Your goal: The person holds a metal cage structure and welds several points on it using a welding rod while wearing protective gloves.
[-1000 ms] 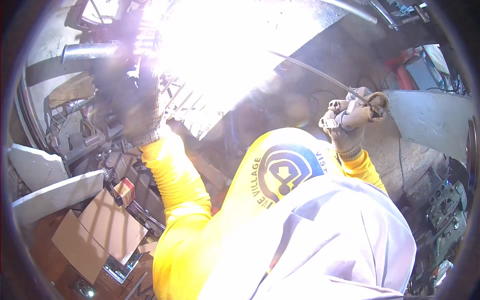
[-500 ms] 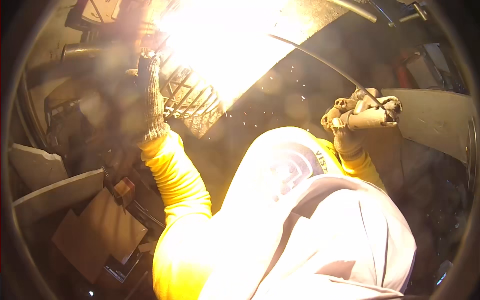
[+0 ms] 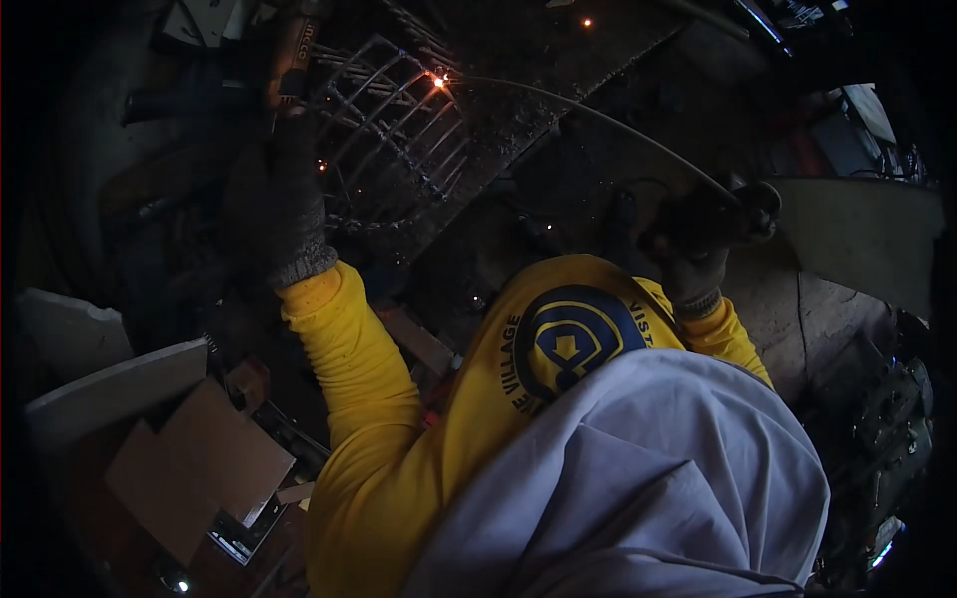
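In its dark knitted glove, my right hand (image 3: 693, 234) is closed around a welding electrode holder (image 3: 760, 209). A long thin welding electrode (image 3: 608, 120) runs from the holder to the far left, curving in this view. Its far end meets a small orange glow (image 3: 439, 82) on the edge of a metal bar grate (image 3: 399, 125). My left hand (image 3: 287, 189), also gloved, is beside the grate's left side. An orange-and-black tool (image 3: 294, 60) extends beyond its fingers and seems gripped there, though shadow hides most of the fingers.
The grate lies on a dark metal surface with a slanting edge (image 3: 558, 115). Pale boards (image 3: 130, 379) and brown cut sheets (image 3: 199, 468) are at the lower left. A large curved panel (image 3: 857, 234) stands at the right. Orange sparks (image 3: 549, 227) are scattered about.
The blinding white arc and its glare are gone, leaving a small glow and a dark scene. The grate and the orange-and-black tool now show. Both hands have stayed nearly in place.
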